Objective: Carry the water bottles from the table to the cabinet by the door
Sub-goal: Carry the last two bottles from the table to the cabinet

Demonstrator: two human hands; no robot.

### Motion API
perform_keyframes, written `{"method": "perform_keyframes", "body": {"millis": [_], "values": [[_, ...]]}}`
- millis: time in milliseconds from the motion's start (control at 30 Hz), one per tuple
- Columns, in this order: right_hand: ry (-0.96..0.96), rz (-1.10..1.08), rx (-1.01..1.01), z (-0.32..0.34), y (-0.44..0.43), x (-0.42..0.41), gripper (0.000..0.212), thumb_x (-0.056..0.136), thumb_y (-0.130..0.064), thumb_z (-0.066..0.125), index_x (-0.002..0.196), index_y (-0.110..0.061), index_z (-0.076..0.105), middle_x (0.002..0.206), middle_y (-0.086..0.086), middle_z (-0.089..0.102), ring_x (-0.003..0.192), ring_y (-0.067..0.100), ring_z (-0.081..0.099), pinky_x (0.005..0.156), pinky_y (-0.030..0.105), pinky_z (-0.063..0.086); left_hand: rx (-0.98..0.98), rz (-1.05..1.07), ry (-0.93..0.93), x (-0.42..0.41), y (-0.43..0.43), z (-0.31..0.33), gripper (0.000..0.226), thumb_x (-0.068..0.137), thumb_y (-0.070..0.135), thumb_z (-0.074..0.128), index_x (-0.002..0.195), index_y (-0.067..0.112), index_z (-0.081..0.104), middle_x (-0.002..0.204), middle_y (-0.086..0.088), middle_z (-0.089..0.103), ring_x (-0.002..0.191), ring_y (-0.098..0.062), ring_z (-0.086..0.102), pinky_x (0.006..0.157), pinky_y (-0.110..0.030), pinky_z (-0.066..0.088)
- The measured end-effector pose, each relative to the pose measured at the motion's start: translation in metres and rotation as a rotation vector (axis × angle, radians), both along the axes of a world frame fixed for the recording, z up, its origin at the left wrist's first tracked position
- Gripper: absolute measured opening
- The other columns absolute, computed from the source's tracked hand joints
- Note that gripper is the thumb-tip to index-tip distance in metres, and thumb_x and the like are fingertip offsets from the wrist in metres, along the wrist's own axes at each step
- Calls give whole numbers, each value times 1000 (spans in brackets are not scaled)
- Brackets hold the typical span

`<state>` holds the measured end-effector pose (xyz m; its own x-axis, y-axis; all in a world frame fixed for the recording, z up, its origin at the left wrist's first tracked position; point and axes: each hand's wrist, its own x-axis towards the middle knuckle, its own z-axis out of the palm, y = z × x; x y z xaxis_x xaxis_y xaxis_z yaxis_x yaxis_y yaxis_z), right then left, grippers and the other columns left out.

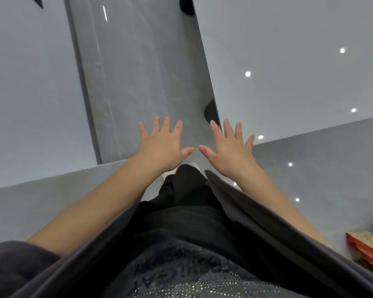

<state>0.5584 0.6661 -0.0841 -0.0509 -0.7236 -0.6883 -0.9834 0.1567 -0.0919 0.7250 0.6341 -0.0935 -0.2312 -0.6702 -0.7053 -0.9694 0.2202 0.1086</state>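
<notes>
Hands, two: my left hand (162, 147) and my right hand (230, 151), fingers straight and spread apart, gripping nothing. Carton (366, 244), one, red, well right of my right fingers. Where the water bottles are: cannot tell.

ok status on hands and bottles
Left hand open, empty. Right hand open, empty. No bottles in view. Red box off to the right.

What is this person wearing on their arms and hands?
Nothing on the left hand or the right hand: no gloves, rings or watch show. The forearms are bare. A dark grey sleeve is bunched near the left elbow.
</notes>
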Motion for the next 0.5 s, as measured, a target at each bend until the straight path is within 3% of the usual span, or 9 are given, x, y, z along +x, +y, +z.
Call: {"method": "perform_keyframes", "body": {"millis": [200,500], "values": [[-14,-37,-41,-14,-79,10,77,98,-63,28,158,-27,-4,165,8,-12,150,37,-16,116,65,-5,-73,23,72,5,-81,-6,81,95,66,28,157,23,-2,165,-10,-2,151,-33,-6,117,-63,0],[-31,-151,-1,-39,-238,20,77,99,-59,33,158,-25,-4,165,10,-10,150,39,-13,114,66,-2,-60,-85,37,33,-240,-18,79,96,64,30,157,23,0,165,-9,-1,151,-31,-4,118,-61,3]]}}
